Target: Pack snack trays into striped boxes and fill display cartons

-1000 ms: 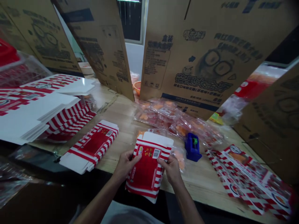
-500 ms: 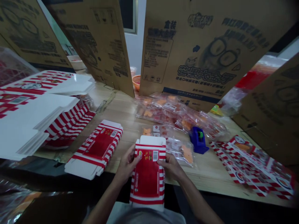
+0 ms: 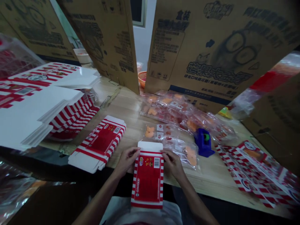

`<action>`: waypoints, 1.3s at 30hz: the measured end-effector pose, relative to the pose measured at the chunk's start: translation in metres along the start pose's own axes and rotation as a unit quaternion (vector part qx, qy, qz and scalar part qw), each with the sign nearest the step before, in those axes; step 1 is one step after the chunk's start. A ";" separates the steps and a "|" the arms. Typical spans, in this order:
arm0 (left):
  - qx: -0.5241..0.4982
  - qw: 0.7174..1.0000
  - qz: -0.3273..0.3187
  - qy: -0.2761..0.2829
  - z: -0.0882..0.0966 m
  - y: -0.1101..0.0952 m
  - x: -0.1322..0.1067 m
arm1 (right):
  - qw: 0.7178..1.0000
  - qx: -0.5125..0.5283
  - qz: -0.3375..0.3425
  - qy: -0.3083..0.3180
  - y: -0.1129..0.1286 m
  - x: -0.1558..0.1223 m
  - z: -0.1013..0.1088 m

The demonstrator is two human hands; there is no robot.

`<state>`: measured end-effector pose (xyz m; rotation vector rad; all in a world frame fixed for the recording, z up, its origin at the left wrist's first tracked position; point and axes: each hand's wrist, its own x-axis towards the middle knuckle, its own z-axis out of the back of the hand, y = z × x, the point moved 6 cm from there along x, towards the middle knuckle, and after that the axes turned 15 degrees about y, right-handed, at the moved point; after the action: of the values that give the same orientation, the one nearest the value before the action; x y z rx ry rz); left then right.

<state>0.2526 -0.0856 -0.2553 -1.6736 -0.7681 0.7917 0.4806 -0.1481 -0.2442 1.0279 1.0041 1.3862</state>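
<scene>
I hold a red-and-white striped carton [image 3: 147,181] upright over the table's near edge, its white top flap pointing away from me. My left hand [image 3: 127,161] grips its upper left edge, fingers curled at the flap. My right hand [image 3: 172,163] grips the upper right edge the same way. The carton's lower end reaches down toward my lap. Just beyond it lie clear snack packets [image 3: 172,142] with orange pieces inside.
A small pile of flat striped cartons [image 3: 99,143] lies left of my hands; taller stacks [image 3: 35,103] sit at far left. A blue tape dispenser [image 3: 203,142] stands to the right, printed flat cartons [image 3: 255,168] beyond it. Big brown cardboard sheets [image 3: 211,50] wall the wooden table [image 3: 126,112].
The carton has turned from a tilt to straight upright and come down closer to me; both hands kept hold and slid to its top corners. My view shifted slightly.
</scene>
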 end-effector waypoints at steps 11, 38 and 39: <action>-0.094 0.994 0.037 0.044 -0.010 -0.001 0.020 | 0.968 0.190 -0.045 0.160 0.008 0.018 0.008; 0.351 0.929 -0.079 0.085 -0.023 -0.039 -0.003 | 0.989 -0.055 -0.011 0.136 0.030 -0.001 0.010; 0.365 0.923 -0.089 0.084 -0.024 -0.043 -0.003 | 0.989 -0.074 -0.013 0.125 0.031 -0.001 0.010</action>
<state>0.2664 -0.0924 -0.2084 -0.9661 -0.4144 0.6787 0.4824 -0.1503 -0.2115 0.7410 1.0729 1.5712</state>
